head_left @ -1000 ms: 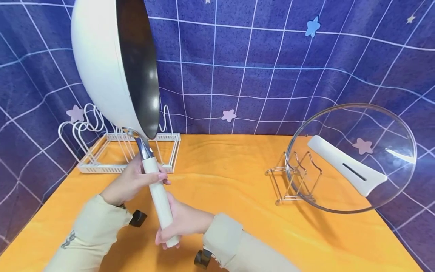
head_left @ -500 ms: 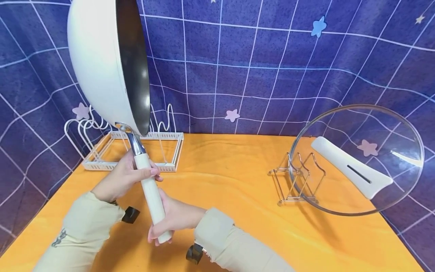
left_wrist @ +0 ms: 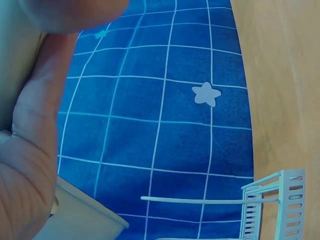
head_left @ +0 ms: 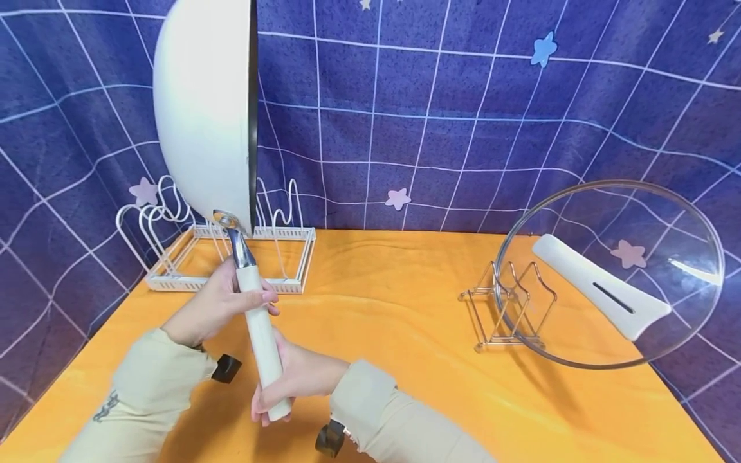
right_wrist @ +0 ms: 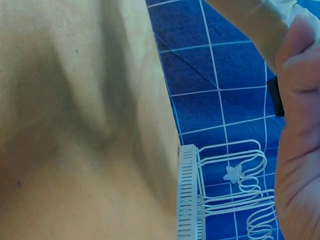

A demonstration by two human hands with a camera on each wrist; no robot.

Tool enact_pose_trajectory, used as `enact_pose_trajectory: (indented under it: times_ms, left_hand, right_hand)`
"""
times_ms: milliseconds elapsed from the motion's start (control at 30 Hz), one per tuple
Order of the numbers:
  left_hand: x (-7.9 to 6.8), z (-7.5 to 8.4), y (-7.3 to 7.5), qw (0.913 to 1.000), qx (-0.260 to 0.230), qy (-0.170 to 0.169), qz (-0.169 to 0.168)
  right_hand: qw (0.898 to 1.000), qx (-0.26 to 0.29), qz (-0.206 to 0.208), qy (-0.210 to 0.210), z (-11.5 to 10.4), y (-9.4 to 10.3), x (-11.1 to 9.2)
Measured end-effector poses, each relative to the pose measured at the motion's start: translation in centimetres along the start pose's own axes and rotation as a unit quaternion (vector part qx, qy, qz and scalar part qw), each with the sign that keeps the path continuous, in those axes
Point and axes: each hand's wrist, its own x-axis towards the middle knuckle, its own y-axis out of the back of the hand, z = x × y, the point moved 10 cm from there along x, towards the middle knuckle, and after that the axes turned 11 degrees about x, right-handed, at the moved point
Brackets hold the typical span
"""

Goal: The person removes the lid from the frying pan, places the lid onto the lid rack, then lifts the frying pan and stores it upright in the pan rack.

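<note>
A large white wok [head_left: 199,109] is held up on its side above the table, its dark inside turned right and showing only as a thin strip at the rim. Its pale handle [head_left: 265,350] slants down toward me. My left hand [head_left: 222,302] grips the handle near the metal neck, thumb across the front. Lower down, my right hand [head_left: 298,373] wraps the handle's end. Behind the wok stands a white wire rack [head_left: 278,286], partly hidden by it. In the left wrist view, part of the wok [left_wrist: 82,215] shows beyond my palm.
At the right, a glass lid [head_left: 585,366] with a white slotted handle [head_left: 602,289] stands upright in a small metal wire stand [head_left: 486,337]. An orange cloth [head_left: 393,289] covers the table. A blue gridded curtain [head_left: 428,148] with stars hangs behind.
The wok has turned so that its dark inside narrows to a strip. It swung a little left, then back right in the view. Both hands keep their grip.
</note>
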Motion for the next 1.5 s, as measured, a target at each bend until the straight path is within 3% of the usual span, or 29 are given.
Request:
enact_pose_trajectory:
  times_ms: [267, 500, 733, 1000, 1200, 1500]
  left_hand:
    - [0.2, -0.5, -0.5, 0.9999, -0.002, 0.01, -0.006]
    - [0.4, -0.9, -0.7, 0.9998, 0.001, 0.017, -0.012]
    - [0.5, -1.1, -0.6, 0.9998, 0.008, 0.018, -0.006]
    - [1.2, -0.8, -0.6, 0.9999, 0.003, 0.009, -0.005]
    - [1.6, -0.8, -0.8, 0.9997, -0.021, -0.002, -0.009]
    - [1.4, -1.5, -1.3, 0.9997, -0.01, 0.013, -0.018]
  right_hand:
    - [0.999, 0.037, -0.009, 0.015, 0.6, 0.3, 0.1]
    - [1.0, 0.027, 0.006, 0.005, 1.1, 1.0, 0.1]
    - [0.999, 0.024, -0.007, 0.024, 0.7, 1.0, 0.2]
    - [1.0, 0.009, 0.007, 0.026, 0.2, 1.6, 0.2]
    - [0.999, 0.014, 0.021, 0.029, 0.2, 2.4, 0.0]
    - [0.999, 0.046, -0.002, 0.026, 1.0, 2.4, -0.1]
